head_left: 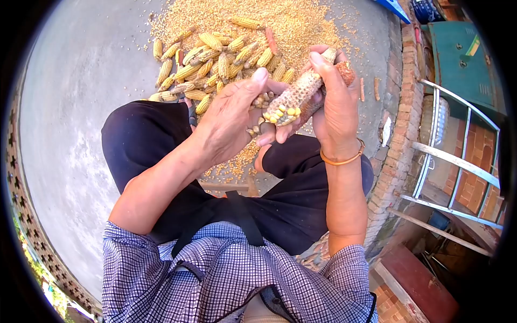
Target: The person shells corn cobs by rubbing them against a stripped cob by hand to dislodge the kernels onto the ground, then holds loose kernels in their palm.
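A mostly stripped corn cob (299, 91) slants between my hands, a patch of yellow kernels left at its lower end. My right hand (338, 102) is closed around the cob's upper part, and a reddish bare cob (344, 71) is pressed alongside it in the same grip. From the left, my left hand (229, 118) curls around the cob's lower end, thumb up and fingertips underneath. Greyish kernels (262, 100) show at its palm; whether they are loose or on another ear is hidden. Beyond my hands lies a pile of unshelled corn ears (215, 59).
Loose yellow kernels (269, 13) spread over the concrete floor (86, 107) behind the ears. Bare cob pieces (376, 89) lie to the right, near a brick edging (401, 124). Further right stand a metal ladder-like frame (458, 161) and a green cabinet (463, 64).
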Demonstrator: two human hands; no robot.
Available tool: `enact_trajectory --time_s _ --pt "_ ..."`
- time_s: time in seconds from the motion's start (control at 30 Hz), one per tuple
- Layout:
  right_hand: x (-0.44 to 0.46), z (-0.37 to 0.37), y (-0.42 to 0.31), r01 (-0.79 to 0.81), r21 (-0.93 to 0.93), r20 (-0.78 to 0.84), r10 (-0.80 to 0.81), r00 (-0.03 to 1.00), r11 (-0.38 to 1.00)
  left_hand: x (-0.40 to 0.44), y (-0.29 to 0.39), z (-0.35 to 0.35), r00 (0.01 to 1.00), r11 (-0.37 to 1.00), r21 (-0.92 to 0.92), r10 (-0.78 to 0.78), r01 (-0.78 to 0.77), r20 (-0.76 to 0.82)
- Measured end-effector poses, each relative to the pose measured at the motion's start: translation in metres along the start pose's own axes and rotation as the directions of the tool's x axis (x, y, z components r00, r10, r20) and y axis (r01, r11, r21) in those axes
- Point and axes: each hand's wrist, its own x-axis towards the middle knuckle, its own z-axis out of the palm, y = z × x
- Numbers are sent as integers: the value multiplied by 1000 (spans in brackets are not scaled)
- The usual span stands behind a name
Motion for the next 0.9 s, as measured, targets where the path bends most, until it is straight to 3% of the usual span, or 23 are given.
enact_trajectory --time_s 0.17,0.33,0.47,0.63,0.73,0.9 --pt "10 -16 0 -12 108 -32 16 999 994 2 4 -8 995 979 -181 -95 97 21" --pt "19 -32 -3 25 227 -23 -21 1000 973 1 10 -5 993 943 -321 -51 84 110" --pt "20 -25 -4 9 189 -120 14 993 982 -1 15 -7 988 908 -409 -30 90 150" --pt "22 -29 -1 -13 270 -125 49 991 963 -2 17 -7 989 908 -410 -24 83 148" --pt "24 -40 0 -25 271 -29 34 999 962 -3 18 -6 989 916 -396 -6 65 147" --pt "24 -35 -3 1 291 -87 26 996 957 -3 18 -7 982 885 -463 38 53 184"
